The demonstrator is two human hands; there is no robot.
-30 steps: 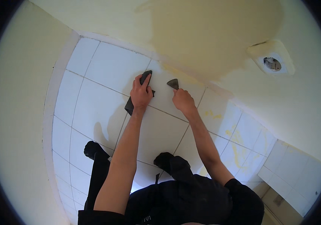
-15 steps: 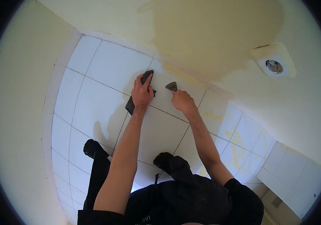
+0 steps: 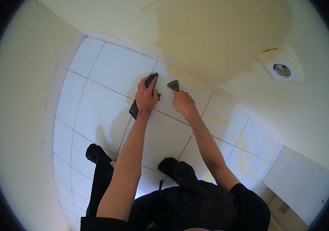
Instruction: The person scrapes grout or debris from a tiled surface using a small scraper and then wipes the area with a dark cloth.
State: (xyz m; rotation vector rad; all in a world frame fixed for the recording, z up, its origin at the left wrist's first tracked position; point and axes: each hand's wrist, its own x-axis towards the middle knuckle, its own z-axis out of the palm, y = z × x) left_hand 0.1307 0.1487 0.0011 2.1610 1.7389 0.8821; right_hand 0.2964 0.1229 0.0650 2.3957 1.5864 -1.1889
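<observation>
My left hand (image 3: 146, 98) presses a dark cloth (image 3: 133, 110) against the white floor tiles (image 3: 105, 98). Folds of the cloth stick out past its fingers and beside the wrist. To the right, my right hand (image 3: 183, 103) is closed round a scraper, whose handle is hidden in the fist. The flared dark blade of the scraper (image 3: 173, 85) points away from me and to the left, over the tile just right of the left hand. Whether the blade touches the tile I cannot tell.
Yellow paint smears (image 3: 243, 161) mark tiles on the right. A cream wall (image 3: 218, 34) with a darker shadow or patch rises ahead, holding a square plate with a round hole (image 3: 281, 70). Another wall (image 3: 22, 96) stands left. My dark-socked feet (image 3: 97, 153) rest on the tiles. A tiled step (image 3: 301, 175) lies lower right.
My right hand and the scraper have shifted slightly left and away from me, toward the left hand. The left hand stays on the cloth in nearly the same place.
</observation>
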